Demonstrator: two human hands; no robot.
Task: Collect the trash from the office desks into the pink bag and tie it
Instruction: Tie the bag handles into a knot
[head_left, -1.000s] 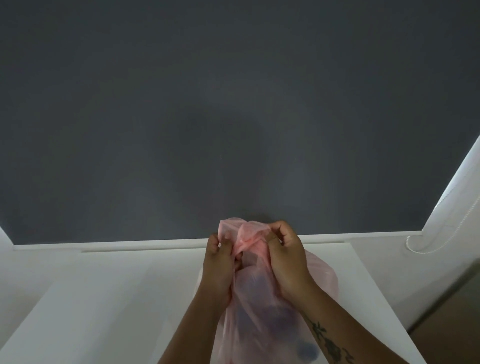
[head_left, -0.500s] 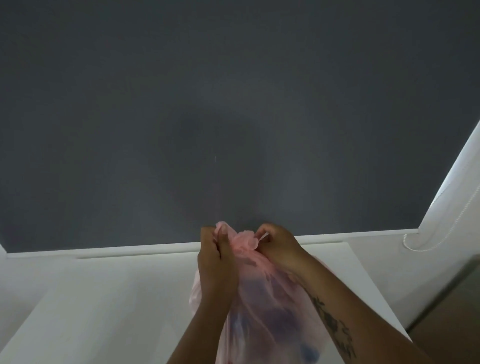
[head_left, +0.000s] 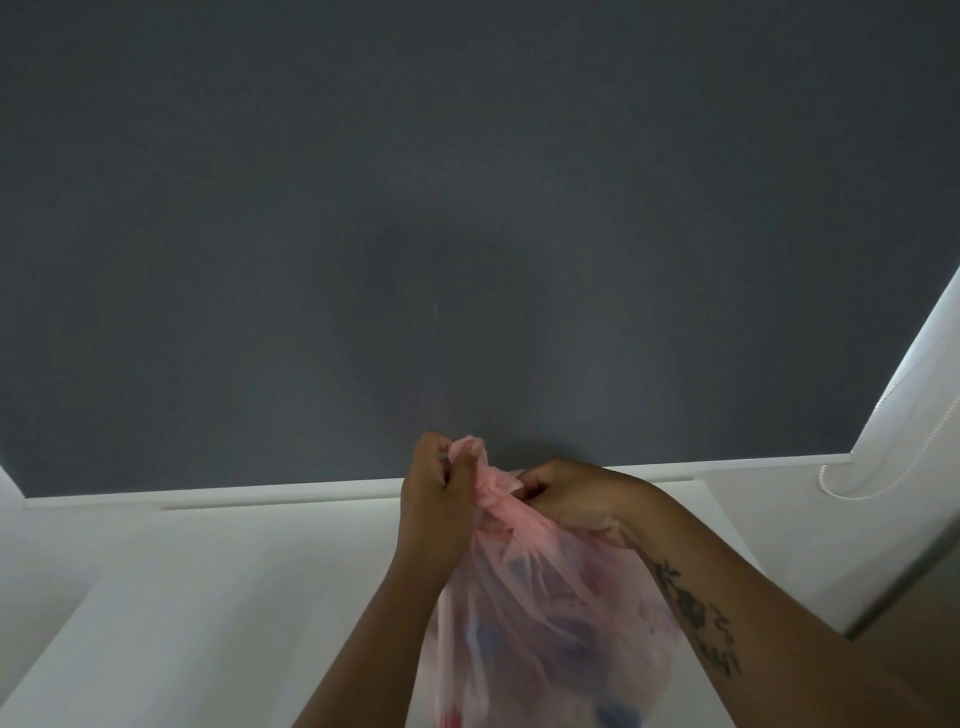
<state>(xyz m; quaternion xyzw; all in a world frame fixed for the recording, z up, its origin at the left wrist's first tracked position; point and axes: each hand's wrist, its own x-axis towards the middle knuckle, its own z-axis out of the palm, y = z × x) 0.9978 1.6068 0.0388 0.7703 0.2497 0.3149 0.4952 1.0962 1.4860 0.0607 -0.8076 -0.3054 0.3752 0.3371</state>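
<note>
The pink bag (head_left: 545, 613) is thin and see-through, with dark and bluish shapes of trash showing inside. It stands on the white desk (head_left: 234, 597) at the lower middle of the head view. Its top is gathered into a twisted neck. My left hand (head_left: 434, 499) pinches one bunched end of that neck and holds it up. My right hand (head_left: 576, 499) grips the other end, just to the right and a little lower. The bag's bottom runs out of the frame.
A dark grey wall (head_left: 467, 208) fills the upper view behind the desk, above a white ledge (head_left: 208, 493). A white window frame with a beaded cord (head_left: 852, 483) is at the right. A brown floor strip (head_left: 924, 623) shows past the desk's right edge.
My hands have moved apart at the bag's neck. The left one has lifted its pink end higher, while the right has shifted to the right and lower. The neck looks more tightly twisted.
</note>
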